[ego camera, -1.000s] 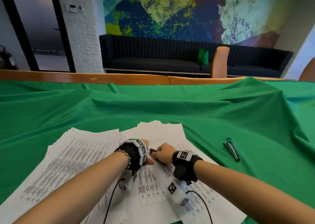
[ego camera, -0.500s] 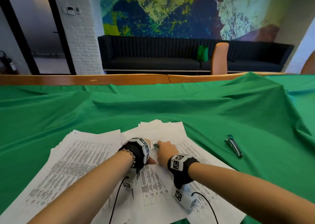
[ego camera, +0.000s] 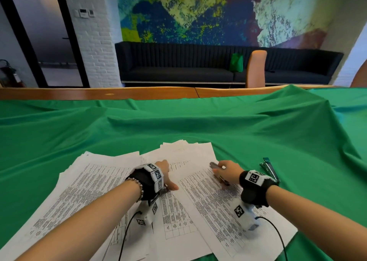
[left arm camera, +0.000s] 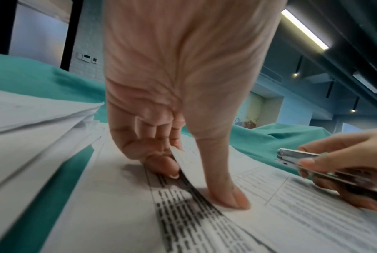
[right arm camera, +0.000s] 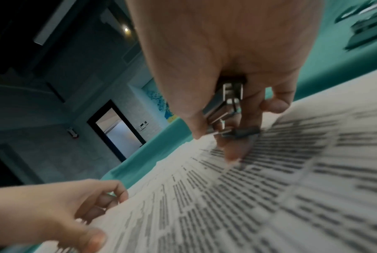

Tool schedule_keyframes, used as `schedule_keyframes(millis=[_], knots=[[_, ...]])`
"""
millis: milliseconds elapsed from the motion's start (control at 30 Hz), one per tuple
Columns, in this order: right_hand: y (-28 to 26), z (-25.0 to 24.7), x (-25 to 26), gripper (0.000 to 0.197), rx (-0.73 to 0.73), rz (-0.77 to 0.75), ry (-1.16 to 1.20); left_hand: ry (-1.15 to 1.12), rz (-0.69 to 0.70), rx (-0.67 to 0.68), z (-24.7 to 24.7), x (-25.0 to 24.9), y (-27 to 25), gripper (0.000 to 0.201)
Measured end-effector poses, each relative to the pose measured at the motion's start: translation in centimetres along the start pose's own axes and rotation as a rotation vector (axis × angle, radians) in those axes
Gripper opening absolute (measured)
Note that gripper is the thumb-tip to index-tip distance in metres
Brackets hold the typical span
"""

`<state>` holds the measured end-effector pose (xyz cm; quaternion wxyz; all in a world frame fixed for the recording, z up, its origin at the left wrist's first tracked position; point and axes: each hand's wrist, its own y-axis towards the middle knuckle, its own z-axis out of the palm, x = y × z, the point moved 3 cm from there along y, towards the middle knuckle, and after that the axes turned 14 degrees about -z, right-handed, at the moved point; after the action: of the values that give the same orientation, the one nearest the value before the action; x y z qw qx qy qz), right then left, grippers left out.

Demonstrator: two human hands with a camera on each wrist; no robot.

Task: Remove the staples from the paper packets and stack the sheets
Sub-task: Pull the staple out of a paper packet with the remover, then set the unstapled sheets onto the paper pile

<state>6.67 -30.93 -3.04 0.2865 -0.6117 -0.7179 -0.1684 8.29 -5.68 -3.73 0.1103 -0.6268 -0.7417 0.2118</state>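
Printed paper packets lie spread on a green cloth. My left hand [ego camera: 168,176] [left arm camera: 196,181] pinches the edge of a printed sheet [ego camera: 174,211] [left arm camera: 189,162], thumb on top and fingers underneath. My right hand [ego camera: 220,171] [right arm camera: 217,140] grips a small metal staple remover [ego camera: 214,165] [left arm camera: 300,155] [right arm camera: 226,102] and rests on the right-hand sheet [ego camera: 218,205] [right arm camera: 269,188], a hand's width to the right of the left hand. No staple can be made out.
A thick stack of sheets [ego camera: 89,181] [left arm camera: 31,119] lies left of my left hand, and another fans out behind [ego camera: 188,149]. A second metal tool with a green handle [ego camera: 269,168] lies on the cloth [ego camera: 198,125] to the right. Cables trail from both wrists.
My right hand has moved rightward, away from the left hand, carrying the staple remover. The left hand stays at the sheet's edge. The right-hand sheet has shifted right.
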Motion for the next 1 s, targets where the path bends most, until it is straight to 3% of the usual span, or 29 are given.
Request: schedule_keyframes(millis=[133, 233, 367, 467, 533, 667, 733, 833, 900, 1000], knots=[[-0.5, -0.1, -0.7, 0.04, 0.029, -0.091, -0.151, -0.03, -0.023, 0.041, 0.0, 0.2, -0.1, 0.074], [-0.7, 0.2, -1.0, 0.031, 0.041, -0.108, -0.152, -0.124, -0.042, 0.038, -0.1, 0.5, -0.3, 0.067], [-1.0, -0.6, -2.0, 0.016, -0.047, -0.039, -0.145, -0.378, -0.06, 0.083, -0.2, 0.8, -1.2, 0.07], [-1.2, -2.4, -3.1, 0.023, -0.152, 0.043, -0.088, -0.573, -0.06, 0.116, 0.0, 0.9, -0.9, 0.061], [-1.6, -3.9, -3.9, 0.034, -0.189, 0.075, -0.016, -0.644, -0.054, 0.067, -0.1, 0.7, -0.6, 0.06], [-2.4, -5.8, -5.5, 0.047, -0.117, 0.14, -0.003, -0.676, -0.063, -0.1, -0.1, 0.6, -0.5, 0.058], [-2.4, -6.2, -6.2, 0.047, -0.136, 0.171, 0.007, -0.797, -0.091, -0.026, 0.0, 0.5, -1.0, 0.057], [-2.7, -6.3, -6.4, 0.045, -0.125, 0.206, -0.011, -0.962, -0.144, 0.245, 0.7, -0.5, -3.2, 0.052], [-2.7, -6.3, -6.3, 0.047, -0.171, 0.195, -0.015, -0.94, -0.13, 0.348, 1.1, -1.0, -4.3, 0.04], [-2.7, -6.2, -6.0, 0.047, -0.166, 0.188, -0.025, -0.877, -0.053, 0.457, 2.3, -1.6, -5.0, 0.04]])
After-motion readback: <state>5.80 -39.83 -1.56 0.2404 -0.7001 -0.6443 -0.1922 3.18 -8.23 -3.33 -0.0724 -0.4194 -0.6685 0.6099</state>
